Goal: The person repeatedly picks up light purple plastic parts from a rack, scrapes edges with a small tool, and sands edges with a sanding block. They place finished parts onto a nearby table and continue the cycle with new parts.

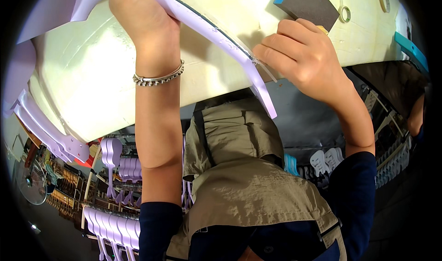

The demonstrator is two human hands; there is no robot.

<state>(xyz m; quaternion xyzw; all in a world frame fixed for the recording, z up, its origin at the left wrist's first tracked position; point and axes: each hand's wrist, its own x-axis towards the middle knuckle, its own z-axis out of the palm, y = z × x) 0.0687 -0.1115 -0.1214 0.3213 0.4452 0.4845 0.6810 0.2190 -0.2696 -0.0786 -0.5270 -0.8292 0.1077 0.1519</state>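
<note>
Lilac neck-like piece (193,17) sits at top centre of the frame, over the edge of the cream bench (99,77). Left hand (146,15) is against its upper stretch; fingers run out of frame, so can't tell how firm the hold is. Right hand (301,54), right of the piece, is curled with fingertips apparently pinching a clear strip (267,71) bunched at the dark-lined edge, thin tail hanging loose. Progress: looks partway. Dark line runs along the edge as far as the bunched strip; pale flecks mark the lilac side nearby. Judging by these, the loose tail and flecks remain to deal with; can't tell if the strip is going on or coming off. Long axis runs diagonally, upper left to lower right, curved by the lens; flat end points down toward frame centre-right, kinked after the strip. Dark-lined edge faces upper right. Dark slab (307,5) and tape roll (345,14) upper right.
</note>
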